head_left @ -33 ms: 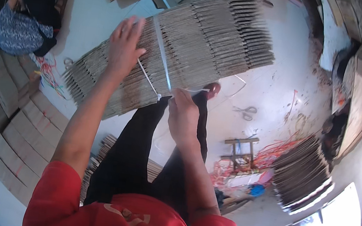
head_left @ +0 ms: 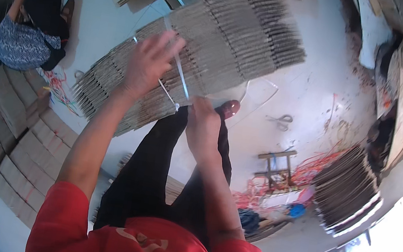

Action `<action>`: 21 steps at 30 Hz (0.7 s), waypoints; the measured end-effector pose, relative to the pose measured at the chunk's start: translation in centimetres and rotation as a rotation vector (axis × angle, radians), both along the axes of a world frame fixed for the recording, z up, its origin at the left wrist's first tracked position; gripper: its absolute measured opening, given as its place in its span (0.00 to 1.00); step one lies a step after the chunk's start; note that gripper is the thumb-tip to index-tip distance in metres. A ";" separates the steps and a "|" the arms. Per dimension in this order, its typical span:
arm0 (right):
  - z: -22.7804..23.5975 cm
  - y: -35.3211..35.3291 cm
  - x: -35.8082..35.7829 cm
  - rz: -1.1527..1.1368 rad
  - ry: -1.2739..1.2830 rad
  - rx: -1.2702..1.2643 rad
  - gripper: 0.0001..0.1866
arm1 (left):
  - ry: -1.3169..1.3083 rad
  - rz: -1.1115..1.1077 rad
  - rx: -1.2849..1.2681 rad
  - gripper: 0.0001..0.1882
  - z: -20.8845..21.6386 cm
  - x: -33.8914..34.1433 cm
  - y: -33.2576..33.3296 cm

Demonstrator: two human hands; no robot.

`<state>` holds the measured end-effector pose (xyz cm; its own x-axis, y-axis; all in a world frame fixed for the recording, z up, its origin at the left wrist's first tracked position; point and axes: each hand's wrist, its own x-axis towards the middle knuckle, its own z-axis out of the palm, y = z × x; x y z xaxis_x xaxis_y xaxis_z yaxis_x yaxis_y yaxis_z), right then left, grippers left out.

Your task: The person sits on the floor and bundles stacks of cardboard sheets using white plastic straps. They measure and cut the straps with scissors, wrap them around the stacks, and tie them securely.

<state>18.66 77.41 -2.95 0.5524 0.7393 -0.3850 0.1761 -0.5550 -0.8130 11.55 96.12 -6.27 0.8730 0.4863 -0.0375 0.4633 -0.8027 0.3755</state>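
A long bundle of stacked flattened cardboard point(head_left: 224, 41) lies slantwise in front of me, its edges upward. A white plastic strap point(head_left: 182, 76) crosses it and runs down to my right hand point(head_left: 203, 126), whose fingers are closed on it at the bundle's near edge. My left hand point(head_left: 152, 64), a little blurred, is over the bundle with its fingers apart. Beneath it passes a second white strap point(head_left: 167, 92), with a small knot at the near edge. Whether the left palm touches the cardboard I cannot tell. A loose strap loop point(head_left: 265, 82) trails on the right.
Scissors point(head_left: 281, 121) lie on the floor at right, beyond my shoe point(head_left: 230, 109). A small wooden stool point(head_left: 276, 166) stands among red strapping scraps. More cardboard stacks point(head_left: 345, 189) are at right and at left point(head_left: 25, 157). A person point(head_left: 29, 38) crouches at far left.
My left hand has moved right and slightly down, from beside the straps to over them. The right hand stays at the near edge, still closed on the strap. The view has shifted slightly.
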 end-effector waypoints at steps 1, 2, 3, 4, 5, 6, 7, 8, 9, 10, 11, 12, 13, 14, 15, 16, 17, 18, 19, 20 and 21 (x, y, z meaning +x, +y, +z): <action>-0.6 0.0 -0.5 -0.031 -0.014 0.023 0.13 | -0.048 -0.221 -0.077 0.31 1.1 0.5 -1.4; -1.1 0.0 -0.6 -0.053 -0.019 0.046 0.13 | -0.083 -0.431 -0.159 0.28 1.6 0.9 -2.6; -0.7 0.0 -0.2 -0.039 0.048 0.000 0.16 | -0.116 -0.421 -0.237 0.25 1.3 1.1 -3.7; -1.0 -0.4 0.1 -0.091 0.038 0.091 0.16 | -0.148 -0.407 -0.315 0.22 0.7 1.2 -4.8; -1.5 -0.7 0.0 -0.149 0.033 0.182 0.17 | -0.171 -0.394 -0.394 0.20 0.4 0.9 -5.4; -1.6 -1.2 -0.3 -0.208 0.027 0.259 0.18 | -0.158 -0.341 -0.418 0.17 0.6 0.8 -5.9; -1.7 -1.7 -0.6 -0.324 -0.055 0.310 0.18 | -0.145 -0.287 -0.440 0.14 1.0 0.8 -6.3; -2.0 -2.6 -0.8 -0.457 0.015 0.269 0.17 | -0.150 -0.231 -0.444 0.12 1.1 1.2 -6.4; -2.5 -4.1 -1.3 -0.591 0.082 0.224 0.16 | -0.176 -0.215 -0.457 0.10 1.0 1.2 -6.7; -3.3 -5.4 -1.7 -0.721 0.153 0.180 0.15 | -0.152 -0.201 -0.463 0.10 1.1 1.3 -6.7; -4.6 -6.9 -2.1 -0.786 0.238 0.143 0.13 | -0.122 -0.184 -0.475 0.10 1.3 1.2 -6.8; -6.0 -8.2 -2.5 -0.853 0.321 0.110 0.12 | -0.095 -0.171 -0.484 0.09 1.4 1.2 -6.9; -7.3 -9.1 -3.2 -0.904 0.372 0.141 0.10 | -0.056 -0.145 -0.517 0.08 1.6 1.0 -7.0; -7.6 -9.1 -3.3 -0.926 0.474 0.149 0.09 | -0.017 -0.114 -0.548 0.08 1.8 0.7 -7.0; -7.9 -9.1 -3.5 -0.944 0.577 0.159 0.08 | 0.022 -0.082 -0.578 0.07 1.9 0.5 -7.1; -8.2 -9.0 -3.7 -0.961 0.680 0.170 0.07 | 0.048 -0.062 -0.581 0.07 2.0 0.5 -7.0; -8.4 -8.4 -4.0 -1.016 0.737 0.221 0.05 | 0.073 -0.044 -0.589 0.07 2.1 0.7 -7.1; -8.8 -7.9 -4.5 -1.023 0.772 0.253 0.05 | 0.097 -0.026 -0.596 0.07 2.2 0.8 -7.1; -9.3 -7.3 -5.1 -1.029 0.805 0.285 0.05 | 0.106 -0.033 -0.595 0.07 2.3 0.8 -7.3; -9.3 -6.6 -5.3 -1.029 0.838 0.317 0.06 | 0.113 -0.035 -0.592 0.07 2.3 0.8 -7.4; -9.2 -5.9 -5.6 -1.046 0.837 0.326 0.06 | 0.119 -0.038 -0.590 0.07 2.4 0.8 -7.5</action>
